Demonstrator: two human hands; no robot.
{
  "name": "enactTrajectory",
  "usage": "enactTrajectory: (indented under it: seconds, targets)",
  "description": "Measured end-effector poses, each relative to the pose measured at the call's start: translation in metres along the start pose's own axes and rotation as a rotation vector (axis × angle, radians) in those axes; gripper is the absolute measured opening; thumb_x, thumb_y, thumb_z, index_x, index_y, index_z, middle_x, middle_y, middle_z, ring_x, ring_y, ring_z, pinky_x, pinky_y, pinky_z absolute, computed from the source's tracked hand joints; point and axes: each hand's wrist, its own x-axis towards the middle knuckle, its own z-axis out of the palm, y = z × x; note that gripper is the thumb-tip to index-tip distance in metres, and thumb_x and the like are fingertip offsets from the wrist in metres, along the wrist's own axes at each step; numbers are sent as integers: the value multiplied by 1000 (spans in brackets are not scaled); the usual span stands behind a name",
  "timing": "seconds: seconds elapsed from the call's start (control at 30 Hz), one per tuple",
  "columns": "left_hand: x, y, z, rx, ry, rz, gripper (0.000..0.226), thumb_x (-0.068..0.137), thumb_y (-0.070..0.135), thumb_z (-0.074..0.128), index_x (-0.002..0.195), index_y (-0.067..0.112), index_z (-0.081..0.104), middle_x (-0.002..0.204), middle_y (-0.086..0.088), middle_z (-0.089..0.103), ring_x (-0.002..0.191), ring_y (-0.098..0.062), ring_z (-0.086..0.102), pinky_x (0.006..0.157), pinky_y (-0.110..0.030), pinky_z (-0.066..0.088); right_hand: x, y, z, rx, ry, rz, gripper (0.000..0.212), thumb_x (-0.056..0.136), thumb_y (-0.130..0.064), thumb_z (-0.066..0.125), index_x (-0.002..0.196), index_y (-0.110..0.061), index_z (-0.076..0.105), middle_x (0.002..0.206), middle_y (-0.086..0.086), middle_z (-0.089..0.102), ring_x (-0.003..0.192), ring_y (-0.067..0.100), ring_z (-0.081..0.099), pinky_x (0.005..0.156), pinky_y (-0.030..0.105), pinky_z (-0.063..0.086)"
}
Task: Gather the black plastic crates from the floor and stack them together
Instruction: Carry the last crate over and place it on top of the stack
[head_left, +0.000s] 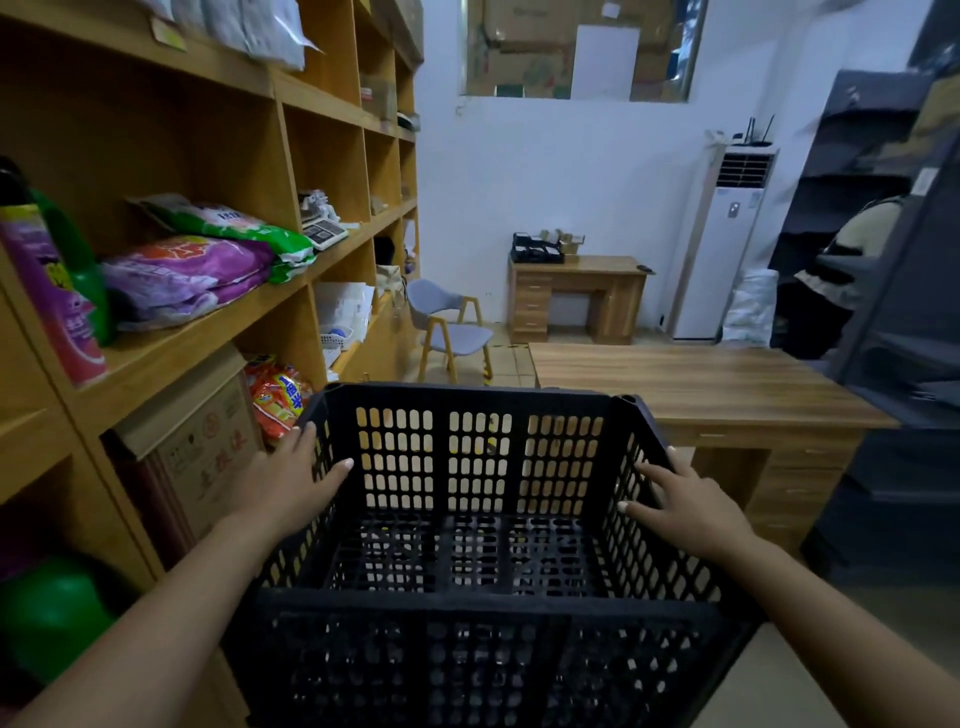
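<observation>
- Both hands are seen gripping one black crate (483, 525): the left hand (291, 480) is wrapped over the left side wall, its fingers spread along the rim, and the right hand (685, 501) is clamped on the right side wall, fingers hooked inward.
- Opposite walls are held, presumably so that the load is balanced and kept level.
- The crate is carried upright and empty in front of the body, clear of the floor, with the wooden shelving (218, 171) just to its left.
- Beyond the crate's far rim a low wooden table (691, 384) is seen; a grey chair (449, 325) stands further back.
- No other crate is visible around the held one, so the stacking spot cannot be told.
- The carrying step is judged to be under way, with stacking not yet done.
</observation>
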Motion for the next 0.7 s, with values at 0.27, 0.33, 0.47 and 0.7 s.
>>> enactTrajectory:
  seconds: [0.27, 0.33, 0.47, 0.7]
  targets:
    - [-26, -5, -2, 60, -82, -63, 84, 79, 80, 6, 151, 38, -4, 161, -3, -11, 130, -36, 43, 86, -40, 49, -8, 28, 7, 184, -20, -158, 75, 75, -59, 67, 142, -41, 38, 162, -3, 4, 145, 26, 24, 111, 42, 33]
    - [-29, -3, -3, 56, -77, -81, 84, 79, 81, 11, 151, 38, 2, 161, -5, -9, 130, -36, 44, 86, -39, 49, -7, 26, 7, 149, -18, -142, 74, 77, -58, 67, 143, -41, 38, 162, -2, 5, 144, 27, 26, 109, 42, 36]
    - [-22, -10, -6, -121, -47, -84, 86, 75, 83, 24, 147, 37, 28, 161, -6, 10, 132, -35, 42, 93, -45, 46, -4, 17, 4, 216, 4, -95, 69, 79, -54, 69, 141, -37, 44, 161, 1, 15, 140, 28, 34, 107, 42, 39]
    - [-11, -15, -13, -255, -50, -77, 83, 77, 79, 32, 147, 35, 29, 159, -6, 20, 140, -31, 30, 107, -50, 32, -1, 6, -9, 501, 73, -102, 65, 80, -34, 75, 137, -40, 45, 161, 0, 12, 146, 25, 18, 114, 50, 27]
